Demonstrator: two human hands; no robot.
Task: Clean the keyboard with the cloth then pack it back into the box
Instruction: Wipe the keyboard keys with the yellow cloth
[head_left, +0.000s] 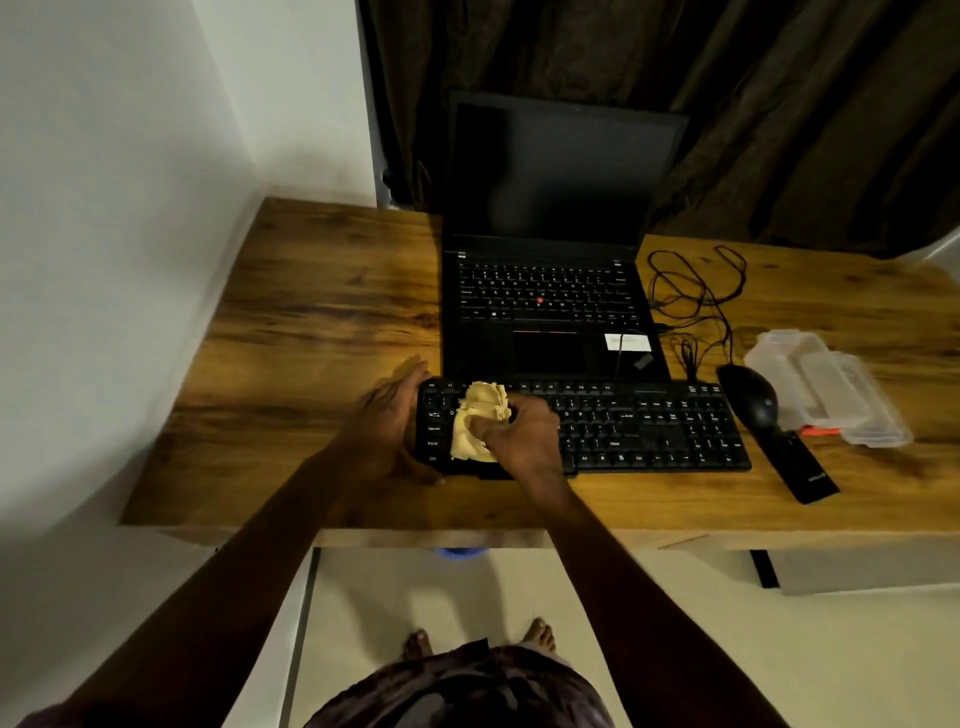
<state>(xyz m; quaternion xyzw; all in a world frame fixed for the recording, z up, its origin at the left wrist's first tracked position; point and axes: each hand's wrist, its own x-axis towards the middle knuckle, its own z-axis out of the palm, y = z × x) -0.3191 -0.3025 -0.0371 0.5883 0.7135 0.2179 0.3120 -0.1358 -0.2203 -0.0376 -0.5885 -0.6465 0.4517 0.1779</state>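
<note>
A black full-size keyboard (649, 426) lies across the wooden desk (311, 322) in front of a laptop. My right hand (519, 431) grips a crumpled yellow cloth (480, 423) and holds it down on the keyboard's left keys. My left hand (392, 418) lies flat against the keyboard's left end, fingers straight, bracing it. A long dark flat box (800, 467) lies at an angle right of the keyboard.
An open black laptop (550, 291) stands behind the keyboard. A black mouse (748, 397) with a tangled cable (696, 296) lies to the right, beside a clear plastic tray (831, 389). A wall closes the left side, a dark curtain hangs behind.
</note>
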